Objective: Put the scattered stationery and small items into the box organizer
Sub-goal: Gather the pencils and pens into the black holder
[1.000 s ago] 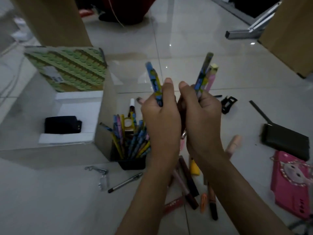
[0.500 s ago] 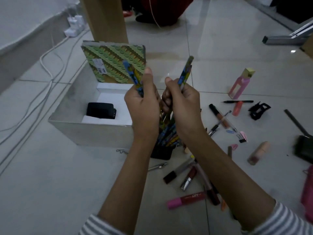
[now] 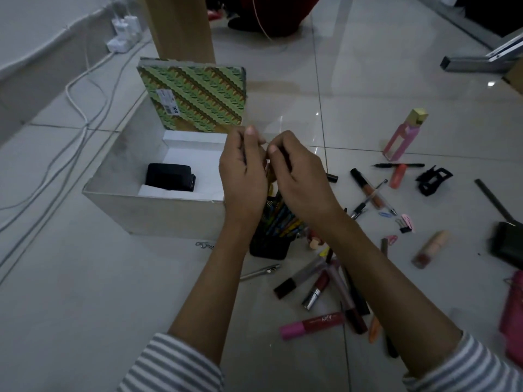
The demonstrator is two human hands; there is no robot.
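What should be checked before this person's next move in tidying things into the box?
1. Left hand and right hand free: cannot tell, fingers curled, palms hidden.
2. Pencils in the mesh cup: ok.
3. Mesh cup inside the box: not ok, it stands on the floor beside it.
4. Box open with room: ok, only a black case shows inside.
5. Floor cleared: not ok; pink lip tube, pink bottle, hair claw are loose.

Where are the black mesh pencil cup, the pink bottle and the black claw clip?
black mesh pencil cup [image 3: 268, 246]: head view, on its front wall.
pink bottle [image 3: 402, 137]: head view, on its pink body.
black claw clip [image 3: 430, 182]: head view, on its black frame.
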